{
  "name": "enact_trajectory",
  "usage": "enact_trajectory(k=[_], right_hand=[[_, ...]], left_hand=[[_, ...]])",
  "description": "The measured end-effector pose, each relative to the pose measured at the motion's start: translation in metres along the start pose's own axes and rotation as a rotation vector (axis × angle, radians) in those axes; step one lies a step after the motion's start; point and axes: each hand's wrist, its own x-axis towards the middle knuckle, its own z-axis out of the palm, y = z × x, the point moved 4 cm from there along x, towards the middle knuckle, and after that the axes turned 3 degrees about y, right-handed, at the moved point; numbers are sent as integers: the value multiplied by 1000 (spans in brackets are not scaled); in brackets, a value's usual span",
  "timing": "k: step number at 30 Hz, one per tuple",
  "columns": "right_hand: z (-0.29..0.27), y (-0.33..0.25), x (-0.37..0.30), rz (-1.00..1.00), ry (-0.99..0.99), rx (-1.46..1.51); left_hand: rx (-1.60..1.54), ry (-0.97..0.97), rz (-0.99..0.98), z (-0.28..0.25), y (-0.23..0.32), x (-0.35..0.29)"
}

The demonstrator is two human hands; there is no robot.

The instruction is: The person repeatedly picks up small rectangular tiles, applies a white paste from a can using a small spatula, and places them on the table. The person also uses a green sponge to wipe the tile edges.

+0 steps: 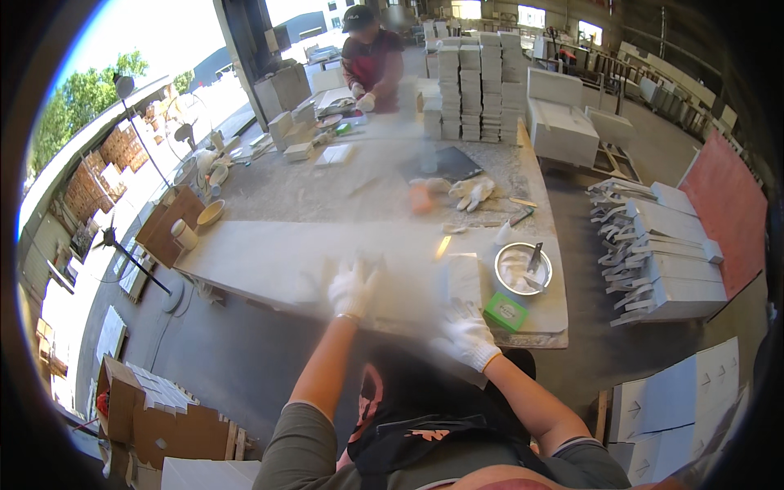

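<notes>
A hazy blur covers the middle of the view. My left hand [352, 288], in a white knit glove, is over the near part of a long pale slab [245, 245], fingers spread and nothing visible in them. My right hand [467, 336], gloved alike, is at the table's near edge with its fingers stretched toward a pale rectangular block [464, 276]; haze hides whether they touch. Just right of that hand lies a small green box [505, 312]. Behind it stands a round metal bowl [497, 261] of white paste, with a putty knife [535, 258] in it.
Loose gloves [471, 194], a black flat sheet [455, 163] and a yellow bowl [211, 214] lie on the worktable. Stacked pale tiles [470, 90] rise at its far side, near another person [374, 69]. Wrapped slabs [674, 245] stand to the right, a cardboard box [175, 433] lower left.
</notes>
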Motion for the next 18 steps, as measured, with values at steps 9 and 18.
enact_trajectory(k=[9, 18], right_hand=[[-31, 20, -54, 321, 74, 518], [-74, 33, -52, 417, 86, 778]], left_hand=[[-45, 437, 527, -29, 76, -52], [-796, -208, 216, -46, 105, -134]])
